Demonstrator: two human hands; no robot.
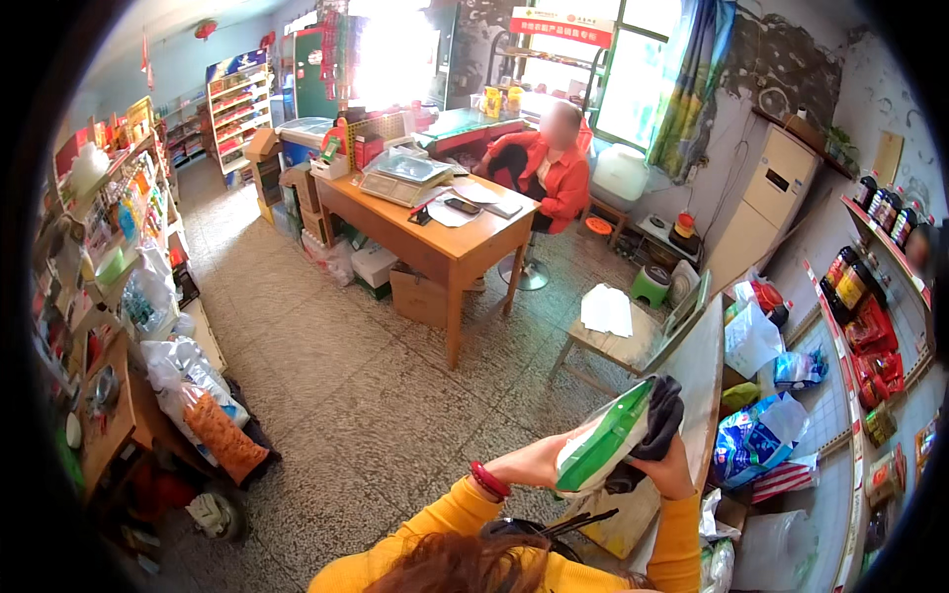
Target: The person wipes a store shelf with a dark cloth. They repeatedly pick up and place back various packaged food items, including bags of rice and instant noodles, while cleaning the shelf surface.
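A green and white plastic package is held up in front of me at the lower right. My left hand, with a red bracelet at its wrist, grips the package's left side; its fingers are partly hidden behind it. My right hand is closed on a dark cloth, which lies against the package's right edge. Both sleeves are yellow. Beyond the package stands a wooden chair with white papers on its seat.
A wooden desk with a scale and a phone stands ahead. A person in a red jacket sits behind it. Stocked shelves line the right side. Bagged goods stand on the floor at left.
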